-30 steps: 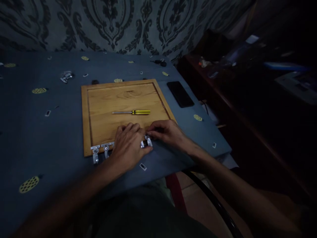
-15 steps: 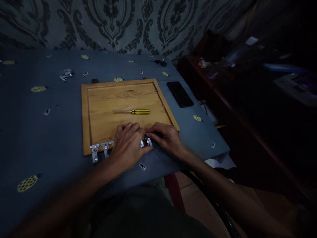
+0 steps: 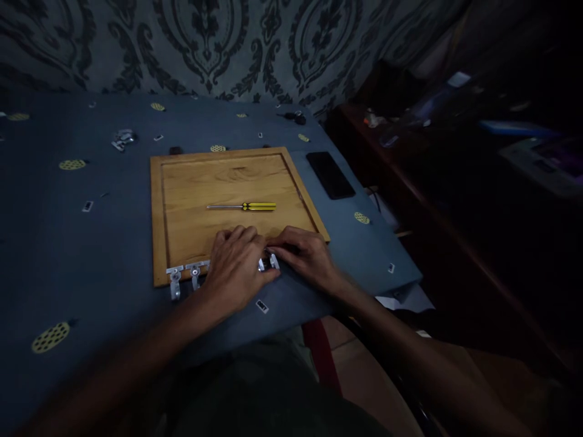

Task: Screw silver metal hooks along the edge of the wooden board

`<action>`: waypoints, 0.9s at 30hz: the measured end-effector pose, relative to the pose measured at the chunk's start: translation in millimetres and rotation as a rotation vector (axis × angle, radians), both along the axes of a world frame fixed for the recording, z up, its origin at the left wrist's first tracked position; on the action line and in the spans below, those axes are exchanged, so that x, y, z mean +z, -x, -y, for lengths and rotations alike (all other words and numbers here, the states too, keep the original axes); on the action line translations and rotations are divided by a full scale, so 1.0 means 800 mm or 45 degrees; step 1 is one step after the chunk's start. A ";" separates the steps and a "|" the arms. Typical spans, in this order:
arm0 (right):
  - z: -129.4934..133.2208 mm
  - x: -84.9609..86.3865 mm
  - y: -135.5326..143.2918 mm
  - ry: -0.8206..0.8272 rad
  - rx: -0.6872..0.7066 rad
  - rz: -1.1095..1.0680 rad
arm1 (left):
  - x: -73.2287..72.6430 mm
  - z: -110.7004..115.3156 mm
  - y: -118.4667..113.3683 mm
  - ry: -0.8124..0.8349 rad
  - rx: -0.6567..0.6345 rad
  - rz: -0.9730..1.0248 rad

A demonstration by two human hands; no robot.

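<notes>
A framed wooden panel (image 3: 218,182) lies flat on the table. On its near edge sit metal cabinet hinges (image 3: 175,279), two of them plain to see left of my hands. My left hand (image 3: 239,261) is closed on another hinge (image 3: 273,261) at that edge, its thumb stretched along the near side. From the right, my right hand (image 3: 305,252) pinches at the same hinge with thumb and index finger. Whatever small part is between those fingertips is hidden. A screwdriver (image 3: 259,206) with a yellow and black handle rests across the panel, beyond both hands.
A dark phone (image 3: 330,175) lies right of the panel. More loose hinges (image 3: 124,139) are at the back left, and a small black item (image 3: 294,117) at the back right. The blue patterned tablecloth (image 3: 109,255) ends at the near right corner. A dark wooden ledge (image 3: 401,164) runs along the right.
Both hands keep almost the same place and grip at the hinge. The whole view shifts very slightly; the screwdriver and panel have not moved on the table.
</notes>
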State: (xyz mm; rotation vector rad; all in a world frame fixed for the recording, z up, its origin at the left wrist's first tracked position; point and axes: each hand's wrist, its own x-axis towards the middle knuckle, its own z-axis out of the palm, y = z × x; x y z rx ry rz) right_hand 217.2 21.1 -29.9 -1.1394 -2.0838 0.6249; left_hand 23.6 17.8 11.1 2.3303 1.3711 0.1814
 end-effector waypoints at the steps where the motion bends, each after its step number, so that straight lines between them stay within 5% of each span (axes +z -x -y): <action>1: 0.000 0.002 -0.001 0.023 0.000 -0.008 | 0.000 0.000 0.000 -0.001 -0.002 0.006; 9: -0.017 0.020 -0.015 -0.025 -0.243 0.003 | -0.005 0.002 0.002 -0.018 0.020 0.062; 17: -0.084 0.001 -0.005 -0.193 -0.105 0.410 | 0.003 0.001 -0.001 0.068 0.045 0.029; 27: -0.088 0.004 -0.004 -0.145 -0.062 0.355 | -0.001 0.001 0.000 0.017 0.031 0.029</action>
